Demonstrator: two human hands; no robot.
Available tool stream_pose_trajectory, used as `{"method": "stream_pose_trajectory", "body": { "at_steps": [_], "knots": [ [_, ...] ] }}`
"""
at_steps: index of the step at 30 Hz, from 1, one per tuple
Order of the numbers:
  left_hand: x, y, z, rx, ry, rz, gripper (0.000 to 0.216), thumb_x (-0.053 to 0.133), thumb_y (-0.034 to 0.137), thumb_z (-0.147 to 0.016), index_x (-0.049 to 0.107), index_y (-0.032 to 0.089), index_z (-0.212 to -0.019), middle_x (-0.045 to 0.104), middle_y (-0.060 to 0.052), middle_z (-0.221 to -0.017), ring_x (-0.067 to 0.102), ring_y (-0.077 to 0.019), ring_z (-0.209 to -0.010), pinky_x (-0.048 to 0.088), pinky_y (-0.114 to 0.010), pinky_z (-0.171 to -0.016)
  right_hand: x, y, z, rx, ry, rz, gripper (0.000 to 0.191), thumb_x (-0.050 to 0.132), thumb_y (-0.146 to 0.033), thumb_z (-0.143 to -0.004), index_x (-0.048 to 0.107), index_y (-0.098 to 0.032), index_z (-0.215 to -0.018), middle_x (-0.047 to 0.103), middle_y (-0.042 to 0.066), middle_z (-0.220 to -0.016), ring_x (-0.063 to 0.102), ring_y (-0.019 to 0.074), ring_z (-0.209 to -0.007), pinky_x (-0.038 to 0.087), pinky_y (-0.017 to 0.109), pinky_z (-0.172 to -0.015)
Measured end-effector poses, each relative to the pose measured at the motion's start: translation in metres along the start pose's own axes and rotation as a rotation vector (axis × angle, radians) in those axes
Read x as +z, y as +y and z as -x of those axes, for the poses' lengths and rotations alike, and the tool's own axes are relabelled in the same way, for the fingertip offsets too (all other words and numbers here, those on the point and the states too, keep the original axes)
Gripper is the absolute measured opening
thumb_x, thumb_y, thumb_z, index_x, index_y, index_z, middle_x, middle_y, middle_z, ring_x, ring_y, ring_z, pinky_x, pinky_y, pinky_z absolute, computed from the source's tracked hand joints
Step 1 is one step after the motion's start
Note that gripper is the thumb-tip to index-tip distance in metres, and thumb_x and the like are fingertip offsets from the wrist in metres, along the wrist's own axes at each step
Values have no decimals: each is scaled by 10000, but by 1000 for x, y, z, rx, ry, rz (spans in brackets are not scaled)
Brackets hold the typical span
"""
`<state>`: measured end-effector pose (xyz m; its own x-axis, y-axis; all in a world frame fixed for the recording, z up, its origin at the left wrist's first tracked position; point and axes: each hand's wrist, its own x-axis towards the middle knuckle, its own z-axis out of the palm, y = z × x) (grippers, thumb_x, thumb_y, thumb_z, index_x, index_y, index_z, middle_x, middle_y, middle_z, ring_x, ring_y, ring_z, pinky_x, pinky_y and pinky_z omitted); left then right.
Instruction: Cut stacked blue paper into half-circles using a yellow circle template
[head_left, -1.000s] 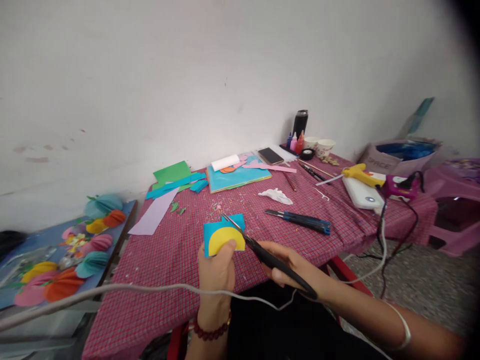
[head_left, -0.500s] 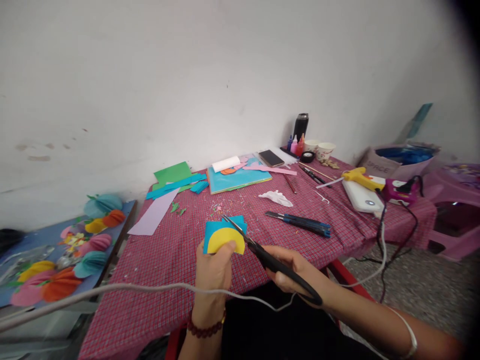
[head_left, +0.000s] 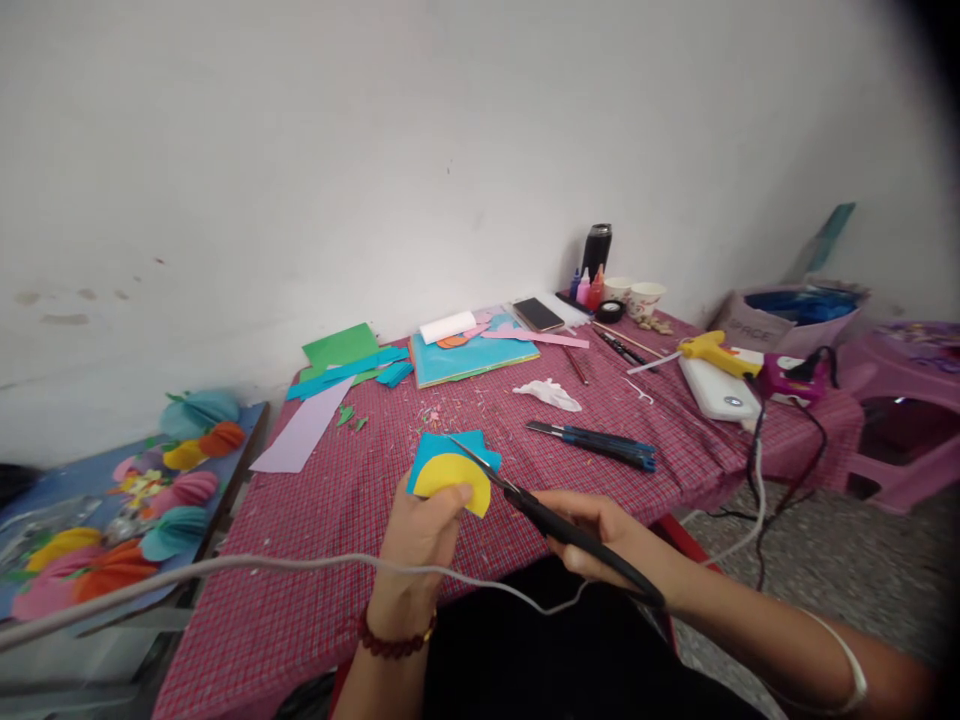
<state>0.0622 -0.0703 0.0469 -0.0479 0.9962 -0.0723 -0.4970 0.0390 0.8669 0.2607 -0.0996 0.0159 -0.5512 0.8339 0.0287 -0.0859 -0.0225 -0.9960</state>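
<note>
My left hand [head_left: 426,525] pinches a rounded yellow paper piece [head_left: 442,474] together with blue paper [head_left: 435,446] lying behind it, thumb on the yellow face. My right hand [head_left: 600,535] is closed around the black handles of the scissors [head_left: 555,525]. Their blades reach up and left across the blue paper, beside the curved edge of the yellow piece. How far the blades are parted is hard to make out. Both hands are above the near edge of the checked tablecloth [head_left: 322,560].
Beyond the hands lie a box cutter [head_left: 592,443], a crumpled white tissue [head_left: 550,394] and paper sheets [head_left: 480,360]. A yellow glue gun [head_left: 712,350] rests at right on a white device [head_left: 718,388]. A pale cable [head_left: 300,565] crosses in front. Folded paper ornaments [head_left: 120,570] fill a blue board at left.
The blue and yellow papers have turned slightly clockwise in my left hand. My right hand and the scissors have shifted a little to the right. The view has moved slightly.
</note>
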Motion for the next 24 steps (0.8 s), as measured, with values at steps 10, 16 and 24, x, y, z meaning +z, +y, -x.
{"method": "stream_pose_trajectory", "body": {
  "at_steps": [10,16,24],
  "knots": [
    [-1,-1,-3,-21,-118,3,208,712,109,-560,655,146,-756,658,-37,-728,606,-152,-651,502,-301,-674,-7,-3,6,23,-1,19,519,670,-459,-745,586,-193,-1183,464,-13,-714,365,84,-596,306,197,-517],
    [-4,-2,-3,-66,-201,-15,199,704,104,-585,649,163,-767,647,-35,-719,588,-151,-646,499,-299,-663,-15,-5,12,41,-45,14,546,673,-458,-747,561,-210,-1220,437,-25,-698,335,77,-581,278,191,-505],
    [-12,-7,-6,-94,-247,-60,170,710,103,-589,654,143,-745,615,-14,-674,552,-124,-602,466,-272,-627,-19,-10,19,71,-57,62,567,655,-484,-758,557,-203,-1241,401,-31,-670,310,78,-570,272,197,-508]
  ]
}}
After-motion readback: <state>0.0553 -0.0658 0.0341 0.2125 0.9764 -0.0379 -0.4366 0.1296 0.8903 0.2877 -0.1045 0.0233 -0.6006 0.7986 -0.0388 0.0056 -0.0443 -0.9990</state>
